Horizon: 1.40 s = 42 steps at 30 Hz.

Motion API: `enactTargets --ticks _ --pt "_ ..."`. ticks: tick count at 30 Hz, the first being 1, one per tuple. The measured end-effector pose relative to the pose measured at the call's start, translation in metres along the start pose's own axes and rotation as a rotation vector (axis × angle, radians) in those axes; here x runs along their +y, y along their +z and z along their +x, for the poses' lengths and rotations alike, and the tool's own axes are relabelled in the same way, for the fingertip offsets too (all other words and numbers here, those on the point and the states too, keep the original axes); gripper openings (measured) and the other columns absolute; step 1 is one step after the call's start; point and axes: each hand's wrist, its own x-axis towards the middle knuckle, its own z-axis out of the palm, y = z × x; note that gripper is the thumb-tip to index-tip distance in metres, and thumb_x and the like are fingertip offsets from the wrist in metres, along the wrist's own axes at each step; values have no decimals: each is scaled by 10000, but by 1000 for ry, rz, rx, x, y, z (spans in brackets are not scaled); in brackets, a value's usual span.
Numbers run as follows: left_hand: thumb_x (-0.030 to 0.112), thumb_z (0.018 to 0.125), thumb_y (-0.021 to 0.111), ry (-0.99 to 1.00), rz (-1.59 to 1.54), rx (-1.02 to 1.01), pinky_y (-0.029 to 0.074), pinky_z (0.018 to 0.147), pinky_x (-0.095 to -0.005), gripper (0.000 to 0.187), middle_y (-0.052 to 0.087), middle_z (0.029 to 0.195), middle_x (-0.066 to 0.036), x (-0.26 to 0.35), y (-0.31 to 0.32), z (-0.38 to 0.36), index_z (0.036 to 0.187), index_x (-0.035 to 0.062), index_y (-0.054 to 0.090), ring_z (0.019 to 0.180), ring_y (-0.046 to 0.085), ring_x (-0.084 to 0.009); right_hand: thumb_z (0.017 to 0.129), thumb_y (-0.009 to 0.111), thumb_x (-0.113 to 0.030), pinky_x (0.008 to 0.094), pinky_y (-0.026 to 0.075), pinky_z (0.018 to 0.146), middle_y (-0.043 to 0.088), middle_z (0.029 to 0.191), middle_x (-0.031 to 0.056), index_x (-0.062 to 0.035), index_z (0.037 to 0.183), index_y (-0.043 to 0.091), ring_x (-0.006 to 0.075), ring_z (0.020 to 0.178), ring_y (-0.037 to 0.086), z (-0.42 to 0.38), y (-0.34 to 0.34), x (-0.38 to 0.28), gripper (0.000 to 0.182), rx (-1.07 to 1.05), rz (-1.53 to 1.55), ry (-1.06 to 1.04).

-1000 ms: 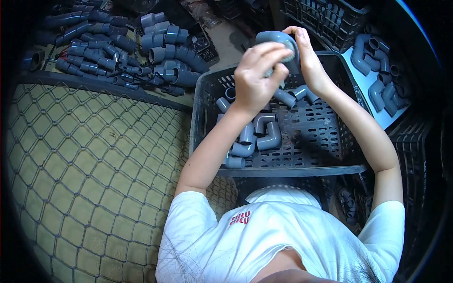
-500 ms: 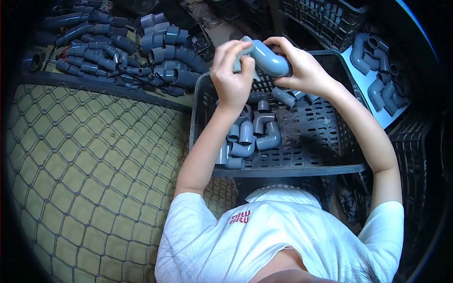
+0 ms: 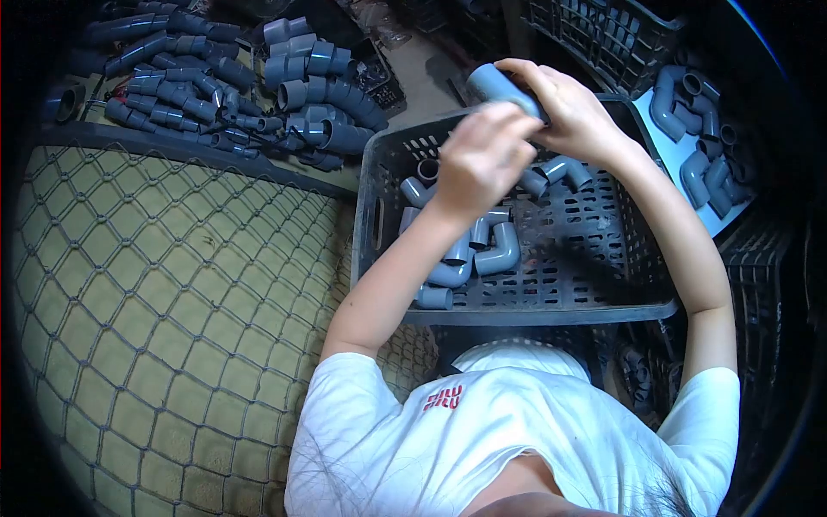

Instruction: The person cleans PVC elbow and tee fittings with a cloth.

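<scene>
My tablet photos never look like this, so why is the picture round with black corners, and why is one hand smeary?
Head view: a fisheye lens bends the scene into a circle, leaving dark corners and curving the wire mesh. The left hand is motion-blurred against the grey pipe fitting; the right hand looks sharper. Light is dim and bluish.
</scene>
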Motion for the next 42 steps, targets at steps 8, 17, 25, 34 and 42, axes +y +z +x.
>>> enactTargets --ticks 8,17,25,34,42 --pt "-22 755 676 -130 51 130 554 816 -385 258 668 1016 -120 -24 -2 17 996 62 717 924 667 -290 658 761 -22 431 518 894 632 1140 188 -64 1306 498 368 1074 614 0 -8 -4 700 -74 66 99" --pt "-1 823 623 78 73 -25 541 855 -402 312 670 1067 -147 -9 3 13 1127 40 680 962 664 -306 643 816 -80 395 537 841 674 1027 167 -25 1109 629 361 978 659 1 -5 1 505 105 150 126" --pt "-25 844 622 50 -23 -15 531 885 -388 334 673 1129 -150 3 7 7 1170 28 672 1010 665 -297 707 737 1 404 524 818 642 986 139 -70 1126 619 342 960 642 -2 -3 -7 441 172 117 118" --pt "42 924 622 -190 -8 195 512 902 -364 270 658 1141 -157 -12 -1 12 1190 -8 630 1034 649 -286 705 850 -102 278 515 795 586 946 25 -34 1069 618 124 926 630 -1 -11 -20 437 235 510 261" --pt "6 879 663 -69 -110 216 520 926 -369 263 662 1131 -147 8 1 16 1142 16 648 1040 657 -283 910 689 -322 296 440 948 646 1101 71 -23 1248 594 112 1068 582 -3 -9 -19 461 143 1112 577"
